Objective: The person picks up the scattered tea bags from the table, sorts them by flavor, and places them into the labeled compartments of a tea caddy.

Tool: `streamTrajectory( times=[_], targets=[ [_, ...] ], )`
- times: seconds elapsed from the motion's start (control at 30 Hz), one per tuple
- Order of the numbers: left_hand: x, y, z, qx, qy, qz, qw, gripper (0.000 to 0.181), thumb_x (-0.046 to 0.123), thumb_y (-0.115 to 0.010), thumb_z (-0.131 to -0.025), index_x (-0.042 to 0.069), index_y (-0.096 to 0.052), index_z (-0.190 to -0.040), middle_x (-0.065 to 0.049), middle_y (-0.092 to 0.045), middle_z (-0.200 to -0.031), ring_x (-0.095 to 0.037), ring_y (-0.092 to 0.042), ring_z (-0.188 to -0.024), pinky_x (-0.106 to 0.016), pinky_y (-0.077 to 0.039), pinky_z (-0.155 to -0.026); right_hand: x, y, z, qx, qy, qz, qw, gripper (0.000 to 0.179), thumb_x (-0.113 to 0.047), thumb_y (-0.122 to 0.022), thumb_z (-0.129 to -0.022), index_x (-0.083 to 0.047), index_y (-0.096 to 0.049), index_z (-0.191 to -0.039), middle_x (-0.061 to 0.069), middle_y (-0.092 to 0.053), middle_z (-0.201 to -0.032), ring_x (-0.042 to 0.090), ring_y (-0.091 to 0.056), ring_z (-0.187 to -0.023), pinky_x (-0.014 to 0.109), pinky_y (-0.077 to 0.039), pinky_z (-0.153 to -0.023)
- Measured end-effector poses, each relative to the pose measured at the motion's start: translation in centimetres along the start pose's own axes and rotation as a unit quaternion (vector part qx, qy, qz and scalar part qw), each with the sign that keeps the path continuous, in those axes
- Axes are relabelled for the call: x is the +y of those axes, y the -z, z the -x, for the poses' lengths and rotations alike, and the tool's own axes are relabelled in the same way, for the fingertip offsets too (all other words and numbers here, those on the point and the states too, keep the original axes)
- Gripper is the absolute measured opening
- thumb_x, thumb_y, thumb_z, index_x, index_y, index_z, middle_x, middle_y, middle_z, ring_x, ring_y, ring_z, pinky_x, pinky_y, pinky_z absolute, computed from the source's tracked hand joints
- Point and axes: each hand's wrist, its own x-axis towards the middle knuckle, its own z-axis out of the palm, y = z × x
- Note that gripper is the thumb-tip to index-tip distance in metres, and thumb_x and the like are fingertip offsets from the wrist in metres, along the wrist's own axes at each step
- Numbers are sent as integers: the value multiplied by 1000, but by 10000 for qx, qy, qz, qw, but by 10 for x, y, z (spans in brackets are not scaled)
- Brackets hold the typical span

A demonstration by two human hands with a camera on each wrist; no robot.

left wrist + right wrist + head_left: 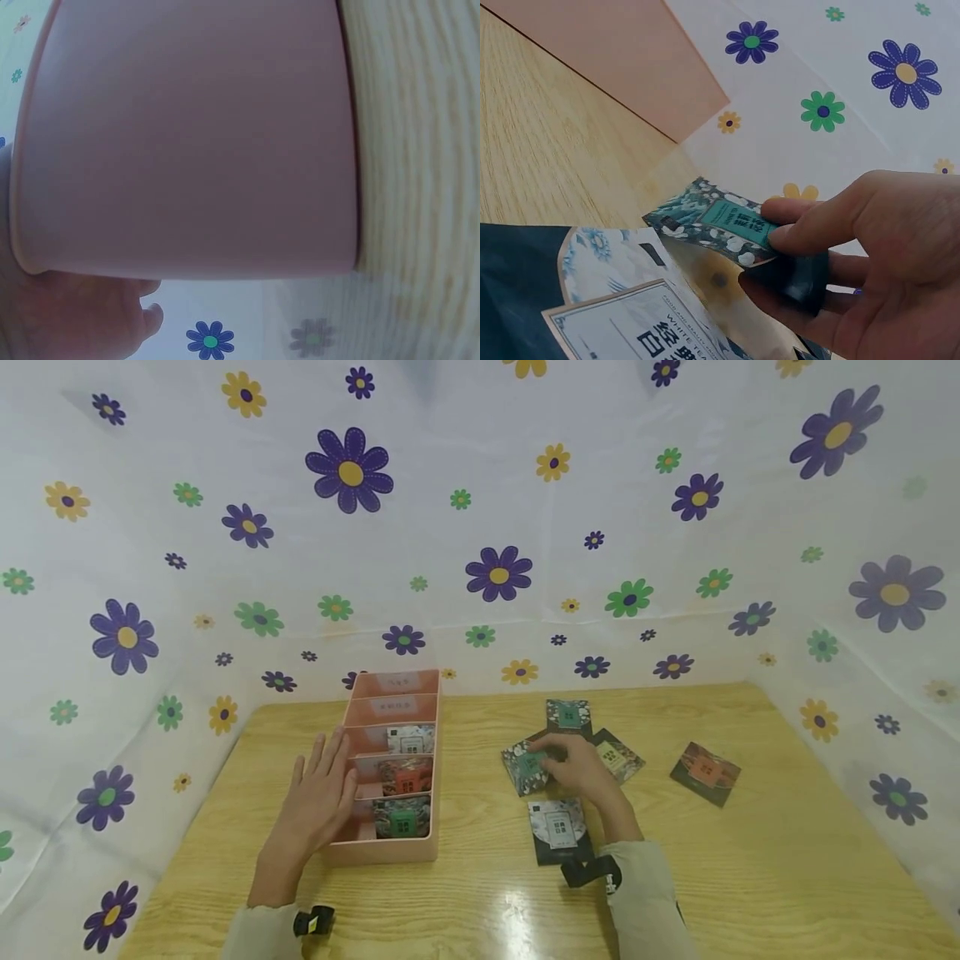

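Note:
My right hand (577, 764) pinches a floral tea sachet with a teal label (735, 225), thumb on top and fingers underneath in the right wrist view. Just in front of that hand lies a white tea sachet (558, 831). Behind it are another teal-labelled sachet (568, 717) and a yellow-labelled one (618, 756). My left hand (318, 793) rests with straight fingers along the left rim of a pink compartment box (390, 853). Three of its front compartments hold a white sachet (411, 740), a red sachet (407, 777) and a green sachet (402, 818).
Off to the right, a red-labelled sachet (705, 772) lies alone on the wooden table (787, 877). Labels line the two rear compartments of the box. A flower-printed white cloth (420, 527) rises behind the table and on both sides.

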Motion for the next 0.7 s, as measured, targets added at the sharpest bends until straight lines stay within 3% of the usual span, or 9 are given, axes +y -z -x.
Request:
streamTrajectory(
  times=[0.1, 0.2, 0.33, 0.4, 0.47, 0.6, 0.7],
  targets=[
    [0, -1, 0, 3, 15, -53, 10000, 62, 29, -33, -111, -5, -20, -161, -19, -13, -170, -46, -9, -155, -69, -9, -119, 0, 0, -1, 186, -8, -96, 9998, 28, -1, -65, -96, -11, -75, -120, 14, -66, -132, 12, -42, -53, 30, -43, -57],
    [-2, -2, -1, -52, 71, -140, 9999, 62, 30, -32, -111, -4, -18, -162, -19, -11, -170, -45, -8, -155, -68, -8, -120, 0, 0, -3, 524, 34, -140, 9985, 27, -1, -69, -94, -10, -74, -119, 15, -67, -129, 17, -47, -56, 32, -45, -57],
    [-2, -3, -2, -67, 104, -212, 9997, 63, 30, -33, -111, -3, -18, -162, -20, -13, -170, -44, -8, -155, -67, -9, -120, -1, 2, -2, 825, 62, -138, 9965, 29, -2, -73, -92, -9, -72, -120, 18, -63, -136, 33, -64, -97, 45, -51, -80],
    [-1, -2, -1, -14, 102, -218, 9997, 62, 29, -34, -111, -4, -19, -162, -21, -14, -169, -45, -9, -155, -68, -9, -120, -2, 2, -2, 804, -3, -121, 9967, 31, -4, -73, -92, -11, -71, -122, 19, -59, -143, 37, -59, -114, 50, -48, -89],
    [0, -1, -1, 47, 94, -245, 9996, 62, 28, -35, -110, -4, -21, -161, -22, -16, -169, -46, -10, -154, -68, -10, -119, -3, 3, -2, 728, -2, -74, 9973, 32, -6, -72, -92, -12, -71, -124, 18, -58, -144, 39, -57, -121, 53, -47, -92],
    [2, 1, 1, 80, 102, -322, 9994, 61, 29, -35, -111, -4, -22, -161, -21, -17, -169, -46, -13, -154, -68, -11, -119, -4, 3, -1, 653, 83, -15, 9978, 30, -8, -72, -93, -12, -74, -122, 16, -65, -134, 32, -61, -109, 45, -48, -83],
    [3, 2, 0, 73, 106, -376, 9992, 61, 29, -34, -111, -4, -22, -161, -21, -17, -169, -45, -13, -154, -68, -10, -120, -3, 3, -1, 687, 59, -118, 9975, 26, -9, -69, -95, -13, -76, -120, 15, -67, -130, 22, -61, -80, 35, -48, -67]
  ],
)
